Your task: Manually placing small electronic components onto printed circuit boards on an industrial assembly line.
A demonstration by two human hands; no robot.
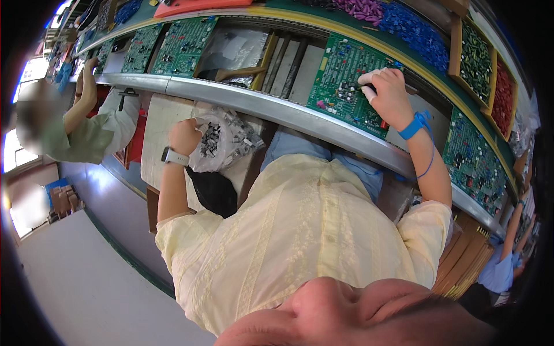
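Green circuit board [345, 78] is seen at 1 o'clock on the conveyor rail [271, 106]. Clear parts bag [225, 138] at 11 o'clock is gripped by the fisted left hand [184, 136]. Right hand [388, 95] fingertips are pinched on a small dark component [369, 88] on the board.

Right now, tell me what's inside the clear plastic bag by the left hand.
The clear plastic bag holds many small dark and grey electronic parts. The left hand rests at its opening, covering that end, so what the fingers grip cannot be seen.
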